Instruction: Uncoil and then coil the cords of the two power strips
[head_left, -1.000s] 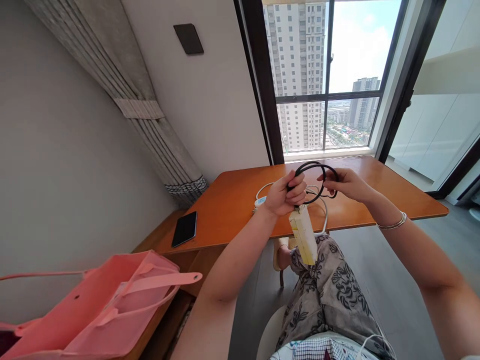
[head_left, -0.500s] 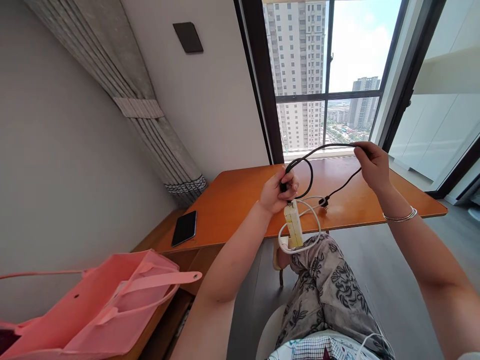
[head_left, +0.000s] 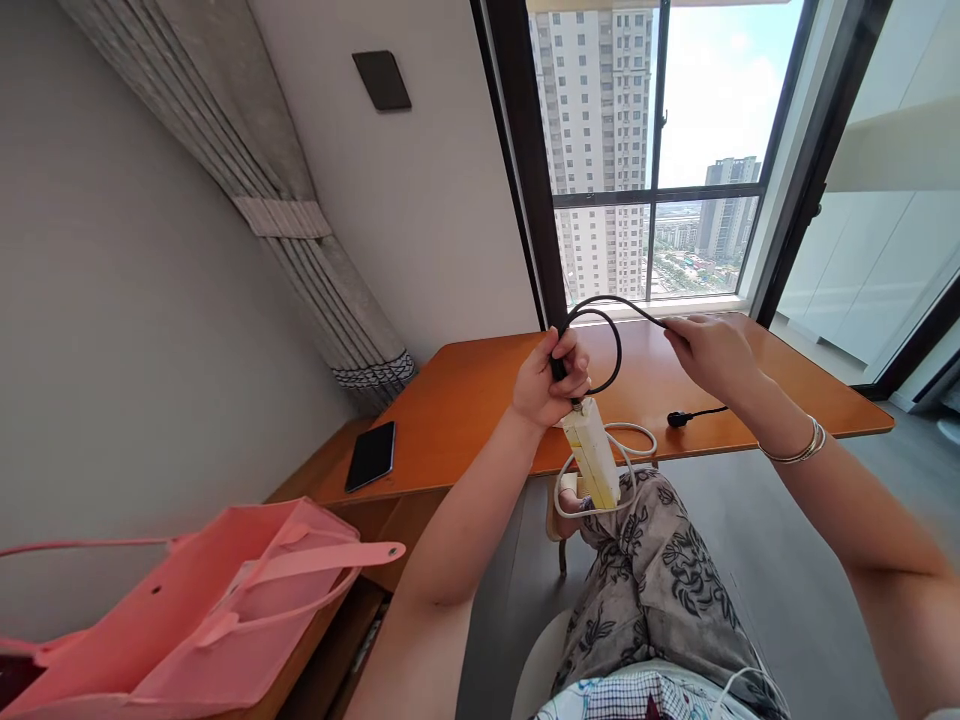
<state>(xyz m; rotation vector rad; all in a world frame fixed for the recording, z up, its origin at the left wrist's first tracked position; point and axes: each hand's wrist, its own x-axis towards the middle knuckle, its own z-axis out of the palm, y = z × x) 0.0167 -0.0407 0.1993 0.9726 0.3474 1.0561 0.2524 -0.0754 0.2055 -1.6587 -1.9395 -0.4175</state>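
My left hand (head_left: 553, 378) is closed round a looped black power cord (head_left: 616, 350) and its dark connector, over the desk. Below that fist hangs a yellowed white power adapter (head_left: 592, 455), tilted, with a white cable (head_left: 636, 430) looped about it. To the right, my right hand (head_left: 712, 350) pinches the same black cord, which arches between both hands. The cord's black plug (head_left: 679, 419) is near the desk's front edge, below my right hand. My right fingertips are partly hidden by the hand itself.
The orange-brown wooden desk (head_left: 465, 400) stands before a window. A dark tablet or phone (head_left: 370, 457) lies at its left. A pink bag (head_left: 247, 610) sits at lower left, above open shelving. My patterned trouser legs (head_left: 660, 580) are just below the desk edge.
My right hand has moved left and slightly down along the cord, toward my left hand. The plug has shifted right. The adapter has swung slightly and appears larger.
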